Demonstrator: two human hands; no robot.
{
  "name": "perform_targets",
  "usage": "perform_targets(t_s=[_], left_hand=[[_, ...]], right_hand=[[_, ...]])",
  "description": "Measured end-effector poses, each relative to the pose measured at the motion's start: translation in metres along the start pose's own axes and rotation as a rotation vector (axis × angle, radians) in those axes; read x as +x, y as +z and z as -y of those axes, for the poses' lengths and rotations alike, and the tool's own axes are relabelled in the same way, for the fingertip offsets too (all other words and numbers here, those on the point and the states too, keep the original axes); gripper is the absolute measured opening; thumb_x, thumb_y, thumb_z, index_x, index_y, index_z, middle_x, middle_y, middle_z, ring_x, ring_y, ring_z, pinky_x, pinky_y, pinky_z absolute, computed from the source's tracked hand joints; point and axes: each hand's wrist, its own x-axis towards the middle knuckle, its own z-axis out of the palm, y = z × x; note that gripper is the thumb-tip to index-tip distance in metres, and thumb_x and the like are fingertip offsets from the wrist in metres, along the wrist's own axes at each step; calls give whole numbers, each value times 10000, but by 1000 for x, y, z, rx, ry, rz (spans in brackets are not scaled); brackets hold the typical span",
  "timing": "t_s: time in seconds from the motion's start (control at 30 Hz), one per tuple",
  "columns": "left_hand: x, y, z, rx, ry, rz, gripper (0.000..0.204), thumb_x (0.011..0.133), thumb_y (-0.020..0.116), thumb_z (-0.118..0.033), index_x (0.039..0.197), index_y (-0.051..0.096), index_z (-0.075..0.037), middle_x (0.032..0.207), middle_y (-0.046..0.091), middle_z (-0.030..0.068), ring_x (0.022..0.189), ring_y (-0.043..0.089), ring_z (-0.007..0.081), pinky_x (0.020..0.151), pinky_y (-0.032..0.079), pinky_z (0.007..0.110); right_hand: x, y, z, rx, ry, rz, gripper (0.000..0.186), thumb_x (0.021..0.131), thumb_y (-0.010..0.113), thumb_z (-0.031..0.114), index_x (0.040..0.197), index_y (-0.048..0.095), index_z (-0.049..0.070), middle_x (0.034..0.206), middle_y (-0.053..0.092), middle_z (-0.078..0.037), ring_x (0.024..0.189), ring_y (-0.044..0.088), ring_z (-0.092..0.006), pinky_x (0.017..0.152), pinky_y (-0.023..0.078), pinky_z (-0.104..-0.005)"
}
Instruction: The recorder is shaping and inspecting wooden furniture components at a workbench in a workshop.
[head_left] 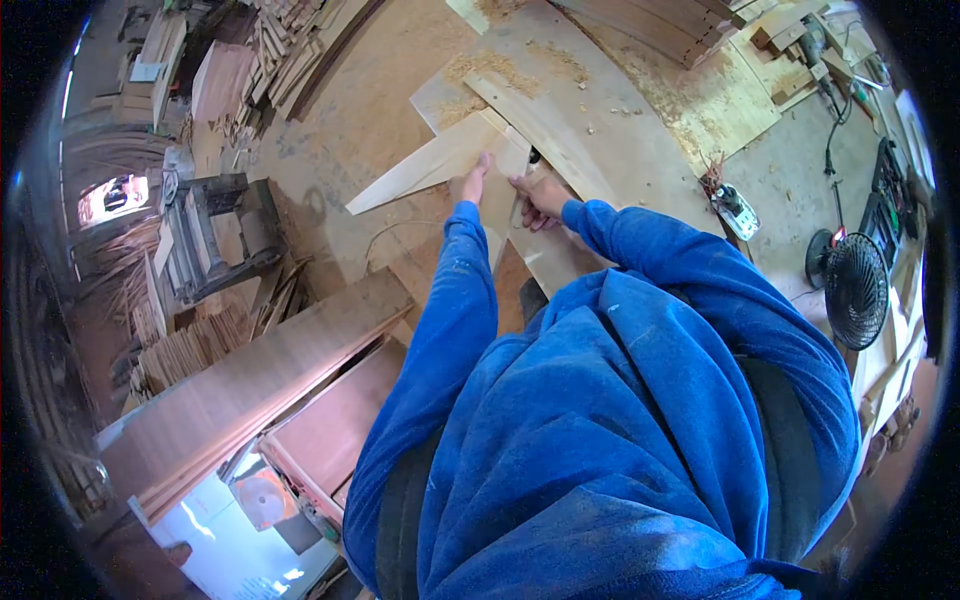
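Observation:
Pale wooden boards meet at an angle in front of me. One tapered board (420,163) points out to the left, and a long board (545,140) slants down to the right. My left hand (473,183) grips the wood near where the pieces meet, its thumb lying on top. Close beside it, my right hand (541,198) has its fingers curled and pinched at the board's edge; what they hold, if anything, is too small to make out. A small dark object or gap (534,156) shows just beyond the right fingers.
Sawdust heaps (480,70) lie on the work surface. To the right are a power strip (736,212), a black fan (857,290) and a corded tool (815,55). Stacked timber (290,50), a machine (215,235) and a long thick plank (260,370) stand to the left.

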Motion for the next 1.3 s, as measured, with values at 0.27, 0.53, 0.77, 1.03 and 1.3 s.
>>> perform_targets(t_s=[0.27,0.53,0.77,1.03,1.3], left_hand=[[11,-9,13,120,9,53,744,858,729,-516,1337,587,35,1342,619,152,1201,591,242,1044,442,352],[-13,0,-8,117,-77,236,761,970,555,-602,1484,476,-45,1488,506,98,1316,490,219,1110,372,335],[-37,12,-28,152,-91,239,749,984,549,-570,1501,448,-37,1533,458,102,1388,431,225,1152,327,339],[1,-15,10,169,18,220,784,966,572,-585,1494,450,-18,1537,453,103,1393,424,223,1159,315,335],[-18,-26,-2,168,-5,191,831,933,594,-630,1476,475,-11,1516,476,114,1382,438,224,1152,320,334]], right_hand=[[4,1,-3,-5,8,7,718,935,488,698,767,632,15,651,699,-133,505,682,-211,407,523,-328],[2,-3,-5,-8,12,7,715,934,498,701,784,636,16,649,697,-123,507,684,-204,417,533,-337],[6,-7,-11,-23,-2,-10,734,913,500,732,757,647,30,668,709,-119,525,695,-215,430,538,-351],[-2,-1,-1,-86,-3,7,737,908,488,747,715,644,53,674,715,-99,528,693,-206,446,540,-368],[-2,5,3,-159,14,35,707,909,500,735,783,660,57,673,717,-82,531,690,-179,455,535,-345]])
